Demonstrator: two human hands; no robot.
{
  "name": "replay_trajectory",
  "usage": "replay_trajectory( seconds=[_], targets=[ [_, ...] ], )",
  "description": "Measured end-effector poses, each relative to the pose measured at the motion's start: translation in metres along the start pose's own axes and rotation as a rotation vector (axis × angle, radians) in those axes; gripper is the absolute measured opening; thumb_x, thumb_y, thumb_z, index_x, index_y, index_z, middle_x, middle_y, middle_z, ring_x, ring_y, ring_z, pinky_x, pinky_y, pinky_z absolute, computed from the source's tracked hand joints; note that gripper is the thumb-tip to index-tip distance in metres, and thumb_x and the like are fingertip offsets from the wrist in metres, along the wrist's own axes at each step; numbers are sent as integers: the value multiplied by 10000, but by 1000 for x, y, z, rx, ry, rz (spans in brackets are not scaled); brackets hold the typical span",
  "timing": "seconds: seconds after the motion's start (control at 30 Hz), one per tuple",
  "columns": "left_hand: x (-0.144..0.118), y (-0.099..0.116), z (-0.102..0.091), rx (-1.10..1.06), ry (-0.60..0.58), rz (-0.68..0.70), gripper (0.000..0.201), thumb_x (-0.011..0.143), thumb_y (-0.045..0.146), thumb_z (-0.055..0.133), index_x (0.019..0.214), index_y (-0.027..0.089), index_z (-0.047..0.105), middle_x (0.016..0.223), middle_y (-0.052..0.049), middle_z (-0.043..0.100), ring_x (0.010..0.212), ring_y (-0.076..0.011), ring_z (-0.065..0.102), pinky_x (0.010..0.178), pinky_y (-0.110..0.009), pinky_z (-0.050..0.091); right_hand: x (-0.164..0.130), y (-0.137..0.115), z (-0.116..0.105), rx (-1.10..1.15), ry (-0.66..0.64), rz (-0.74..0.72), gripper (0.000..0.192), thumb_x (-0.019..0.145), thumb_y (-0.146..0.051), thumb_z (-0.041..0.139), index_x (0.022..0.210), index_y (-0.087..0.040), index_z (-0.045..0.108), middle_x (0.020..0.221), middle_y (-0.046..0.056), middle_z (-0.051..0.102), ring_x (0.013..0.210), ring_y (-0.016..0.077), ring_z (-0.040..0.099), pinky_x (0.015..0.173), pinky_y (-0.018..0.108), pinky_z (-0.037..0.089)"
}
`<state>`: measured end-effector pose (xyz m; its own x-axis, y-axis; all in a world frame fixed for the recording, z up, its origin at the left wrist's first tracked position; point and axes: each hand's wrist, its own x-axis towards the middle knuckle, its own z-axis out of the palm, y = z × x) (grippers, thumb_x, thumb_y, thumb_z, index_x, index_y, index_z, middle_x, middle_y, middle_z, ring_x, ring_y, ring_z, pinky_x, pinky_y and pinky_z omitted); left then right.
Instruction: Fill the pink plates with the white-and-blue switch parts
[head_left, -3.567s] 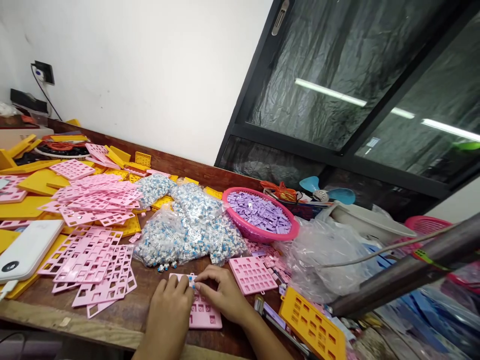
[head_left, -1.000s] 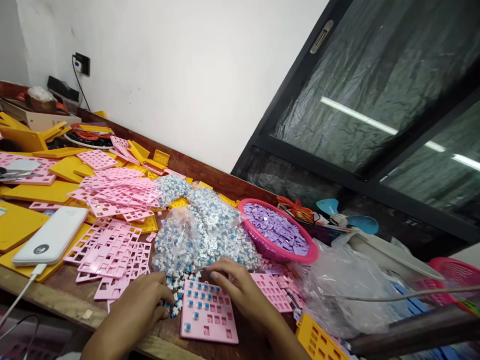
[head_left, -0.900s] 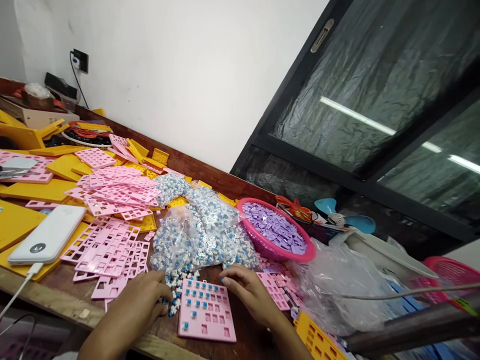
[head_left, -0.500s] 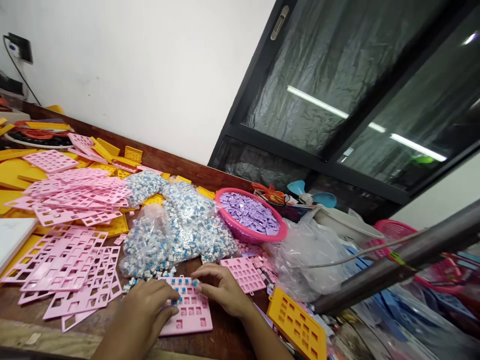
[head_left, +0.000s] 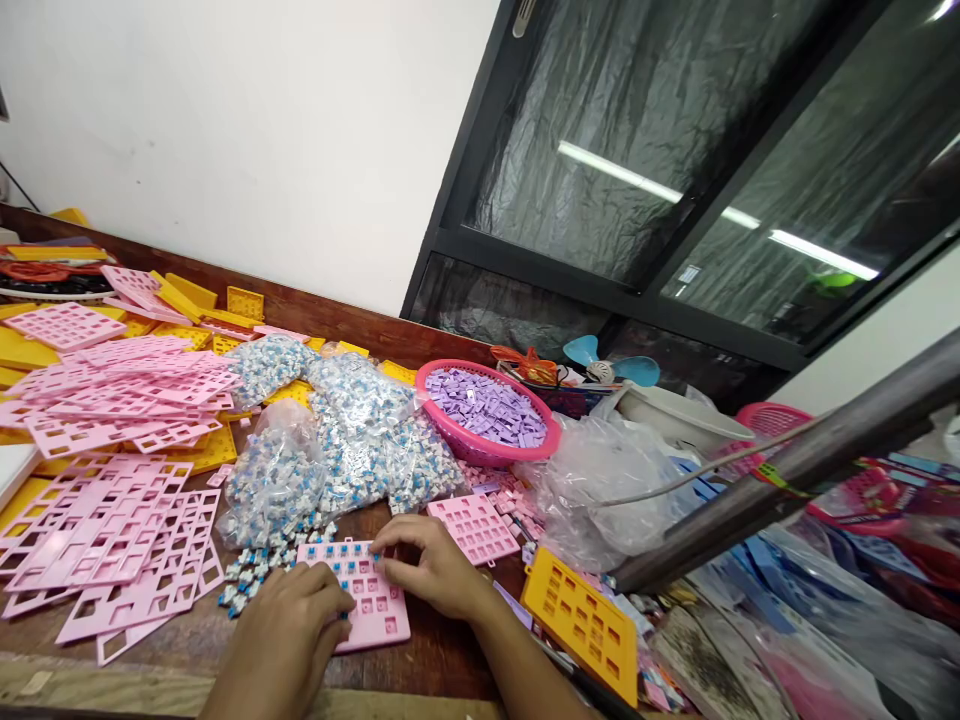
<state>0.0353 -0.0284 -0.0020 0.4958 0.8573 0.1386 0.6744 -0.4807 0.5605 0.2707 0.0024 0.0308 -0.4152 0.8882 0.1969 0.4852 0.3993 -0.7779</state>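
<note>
A pink plastic plate (head_left: 367, 632) with rows of square openings lies flat in front of me. Blue-and-white key switches (head_left: 330, 552) sit in its upper rows, while several lower openings hold none. My left hand (head_left: 289, 625) rests over the plate's left side, thumb and fingers pinched around a small blue key switch. At the upper right edge, my right hand (head_left: 431, 562) has curled fingers pressed at the top rows; whatever is between them is hidden. Loose key switches (head_left: 251, 578) lie left of the plate, in front of filled clear bags (head_left: 274, 480).
Pink frames (head_left: 112, 520) lie piled on the left. A pink basket (head_left: 551, 440) of purple pieces stands behind. Right of my hands are another pink plate (head_left: 476, 528), a yellow plate (head_left: 581, 625) and clear plastic bags (head_left: 600, 490). A dark pole (head_left: 720, 500) slants across the right.
The view has shifted, so the scene sits further left. Both hands stay at the pink plate; the switch seen by my right fingertips earlier is no longer distinct.
</note>
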Motion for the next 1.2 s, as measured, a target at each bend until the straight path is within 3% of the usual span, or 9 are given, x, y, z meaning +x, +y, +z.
replay_trajectory(
  seconds=[0.17,0.37,0.63,0.8,1.0,1.2],
  targets=[
    [1,8,3,83,7,-20,259,964,206,548,942,323,778,966,-6,750,929,-223,659,819,-351,396,-1,0,1,-72,-91,-27,181,858,-177,733,989,-259,827,1027,49,746,981,207,680,887,324,515],
    [6,14,9,132,99,-34,233,962,224,570,924,308,785,931,-19,744,895,-218,649,802,-350,395,0,5,7,-118,-61,-9,193,878,-207,739,1036,-270,828,1004,53,725,950,203,678,852,314,525],
    [7,17,10,29,80,-44,269,978,198,523,912,292,766,954,-19,738,902,-206,661,781,-334,392,-3,6,14,-187,-8,-19,203,858,-220,766,1046,-265,829,965,53,720,889,196,685,780,292,532],
    [5,18,13,138,90,-27,286,988,172,505,899,275,757,948,-23,749,893,-219,650,807,-367,366,-3,8,15,-162,-17,-30,164,889,-218,734,1019,-252,828,965,58,763,891,206,706,792,305,542],
    [-7,26,31,304,210,0,290,948,76,509,890,237,743,934,-49,731,906,-244,637,868,-404,377,-3,8,17,-199,29,-35,94,894,-241,757,955,-249,828,963,57,741,928,211,691,829,317,524],
    [-8,32,42,411,180,41,264,946,104,513,954,210,754,970,-78,726,911,-274,635,859,-448,399,-1,5,18,-171,0,-24,109,919,-224,720,951,-239,823,915,58,761,883,218,692,809,326,516]
  ],
)
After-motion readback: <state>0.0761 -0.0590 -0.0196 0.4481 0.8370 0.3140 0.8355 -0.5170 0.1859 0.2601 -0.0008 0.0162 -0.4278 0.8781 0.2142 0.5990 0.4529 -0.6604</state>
